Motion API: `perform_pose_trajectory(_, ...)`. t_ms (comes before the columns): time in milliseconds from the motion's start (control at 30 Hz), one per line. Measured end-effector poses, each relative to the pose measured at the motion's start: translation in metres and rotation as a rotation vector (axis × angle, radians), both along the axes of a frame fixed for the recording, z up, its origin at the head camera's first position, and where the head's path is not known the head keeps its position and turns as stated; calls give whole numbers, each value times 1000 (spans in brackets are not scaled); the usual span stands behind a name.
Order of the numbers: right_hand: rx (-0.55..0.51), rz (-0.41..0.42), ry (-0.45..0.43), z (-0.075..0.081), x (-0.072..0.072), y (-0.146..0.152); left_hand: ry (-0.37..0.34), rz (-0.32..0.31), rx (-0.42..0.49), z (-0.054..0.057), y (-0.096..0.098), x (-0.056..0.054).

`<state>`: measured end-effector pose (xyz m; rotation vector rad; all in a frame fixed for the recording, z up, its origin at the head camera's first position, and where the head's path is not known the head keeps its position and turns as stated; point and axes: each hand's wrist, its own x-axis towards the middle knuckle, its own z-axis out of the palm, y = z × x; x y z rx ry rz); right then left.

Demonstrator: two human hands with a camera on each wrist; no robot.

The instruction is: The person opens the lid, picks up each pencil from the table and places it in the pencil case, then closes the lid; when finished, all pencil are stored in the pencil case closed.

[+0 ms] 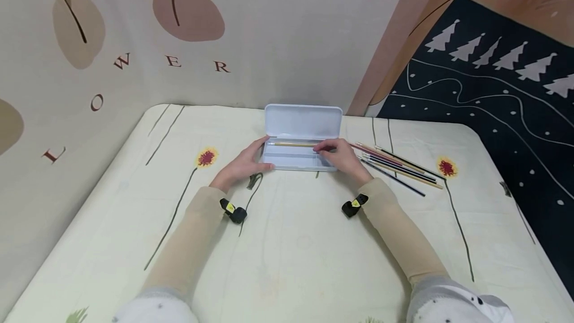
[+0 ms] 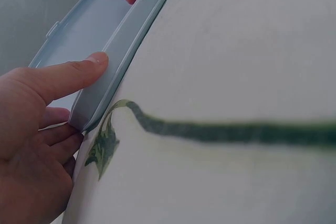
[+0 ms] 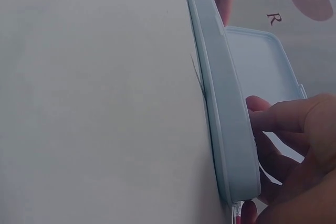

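Observation:
A pale blue pencil case (image 1: 291,163) lies on the cloth with its lid (image 1: 303,121) raised at the back. My left hand (image 1: 244,164) holds the case's left end, thumb on the front wall and fingers round the side, as the left wrist view shows with the hand (image 2: 47,103) at the case wall (image 2: 123,51). A gold-coloured pencil (image 1: 293,144) lies lengthwise in the rear compartment. Bent fingers of my right hand (image 1: 341,154) reach in and pinch its right part, which they hide. In the right wrist view, the case front (image 3: 231,119) blocks the fingertips of that hand (image 3: 299,150).
Several loose pencils (image 1: 401,167), dark, red and gold, lie in a slanted bundle right of the case, close by the right hand. A flower-printed cloth (image 1: 296,243) covers the table. Behind stand a printed wall covering (image 1: 278,39) and a dark tree-patterned fabric (image 1: 484,88).

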<state>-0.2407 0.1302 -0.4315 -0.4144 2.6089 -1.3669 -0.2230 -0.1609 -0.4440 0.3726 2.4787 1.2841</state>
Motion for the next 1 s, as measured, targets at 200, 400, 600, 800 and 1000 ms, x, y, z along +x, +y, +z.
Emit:
perform_pose_trajectory(200, -21, -2, -3, 1, 0, 1, 0, 0, 1, 0, 0, 0)
perform_pose_trajectory(400, -29, 3, 15, 2, 1, 4, -10, 7, -2, 1, 0, 1)
perform_pose_trajectory(600, -56, 1, 21, 3, 1, 12, -4, 7, 9, -1, 0, 0)
perform_pose_trajectory(800, -85, -2, -2, 3, 1, 20, -6, 5, 24, -2, 1, -1)
perform_pose_trajectory(1000, -107, 9, -28, 6, 4, 32, -5, 5, 26, -1, 0, 0)
